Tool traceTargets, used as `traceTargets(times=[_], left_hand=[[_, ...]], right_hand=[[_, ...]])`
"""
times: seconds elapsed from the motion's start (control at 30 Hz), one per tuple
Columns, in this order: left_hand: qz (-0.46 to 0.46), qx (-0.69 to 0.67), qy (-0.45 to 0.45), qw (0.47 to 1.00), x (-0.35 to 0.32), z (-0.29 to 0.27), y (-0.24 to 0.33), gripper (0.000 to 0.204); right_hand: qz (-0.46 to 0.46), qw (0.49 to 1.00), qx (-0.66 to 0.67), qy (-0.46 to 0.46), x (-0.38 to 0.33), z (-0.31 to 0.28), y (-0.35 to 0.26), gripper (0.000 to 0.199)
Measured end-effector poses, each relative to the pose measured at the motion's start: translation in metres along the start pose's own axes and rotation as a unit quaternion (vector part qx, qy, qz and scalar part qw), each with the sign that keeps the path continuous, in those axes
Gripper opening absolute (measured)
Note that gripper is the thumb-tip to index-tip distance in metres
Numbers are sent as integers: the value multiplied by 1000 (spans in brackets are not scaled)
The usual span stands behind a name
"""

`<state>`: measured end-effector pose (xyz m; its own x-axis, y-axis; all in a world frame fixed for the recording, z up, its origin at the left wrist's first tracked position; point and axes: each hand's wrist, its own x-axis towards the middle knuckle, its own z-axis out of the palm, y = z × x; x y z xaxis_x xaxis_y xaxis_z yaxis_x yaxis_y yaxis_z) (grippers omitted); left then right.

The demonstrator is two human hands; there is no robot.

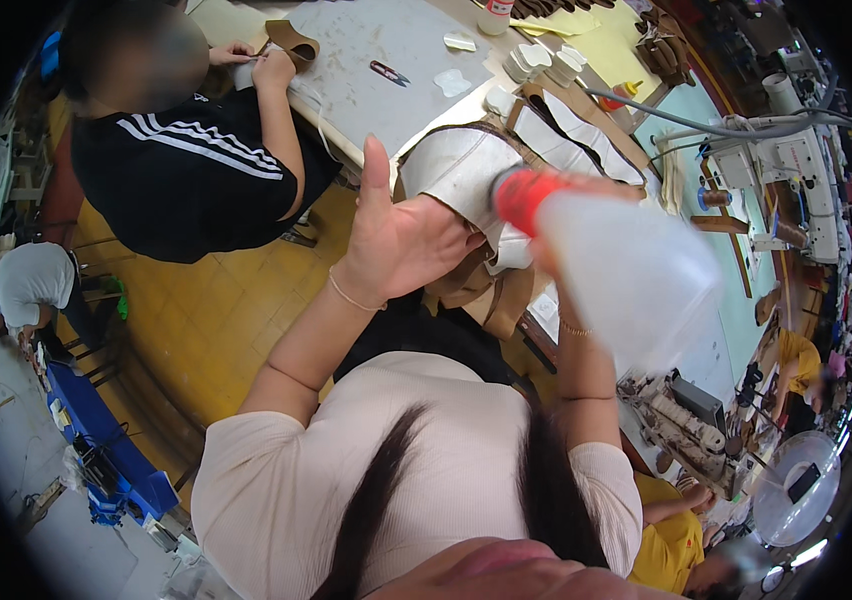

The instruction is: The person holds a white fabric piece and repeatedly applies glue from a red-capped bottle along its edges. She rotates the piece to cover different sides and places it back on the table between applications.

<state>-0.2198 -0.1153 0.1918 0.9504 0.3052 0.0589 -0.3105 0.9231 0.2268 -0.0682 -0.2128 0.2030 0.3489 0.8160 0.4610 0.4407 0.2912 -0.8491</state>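
My left hand (401, 235) is palm up with its thumb stretched out. Its fingers go under the edge of a curved piece with white lining and brown edges, which looks like a shoe upper (461, 170), and hold it up. A translucent white plastic bottle (636, 270) with a red collar and dark tip is tilted, blurred by motion. Its tip is at the right side of the white lining; contact cannot be made out. My right hand (546, 250), mostly hidden behind the bottle, grips it near the collar. More brown and white pieces (571, 130) lie just beyond.
At the left a co-worker in a black shirt handles a brown piece (292, 42) over the grey table (346, 90). Thread snips (389, 73) lie there. Stacked white pieces (528, 62) stand farther right. A sewing machine (786, 165) and a grey cable (716, 128) are at the right.
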Motion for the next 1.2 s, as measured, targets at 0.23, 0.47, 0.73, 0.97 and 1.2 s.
traceTargets(times=[0.23,0.47,0.73,0.97,1.2], left_hand=[[-39,-71,-67,994,7,-10,-12,120],[8,-23,-4,1000,-2,-18,0,116],[4,29,114,993,-6,-23,-1,110],[-11,40,110,993,-2,-18,4,104],[-2,-103,36,994,-1,-33,3,96]], right_hand=[[18,996,46,80,13,6,27,57],[-33,965,123,230,17,-17,7,31],[-34,966,-7,257,23,-33,13,40],[44,970,-24,236,18,-33,17,59],[5,961,-147,233,4,-28,19,48]])
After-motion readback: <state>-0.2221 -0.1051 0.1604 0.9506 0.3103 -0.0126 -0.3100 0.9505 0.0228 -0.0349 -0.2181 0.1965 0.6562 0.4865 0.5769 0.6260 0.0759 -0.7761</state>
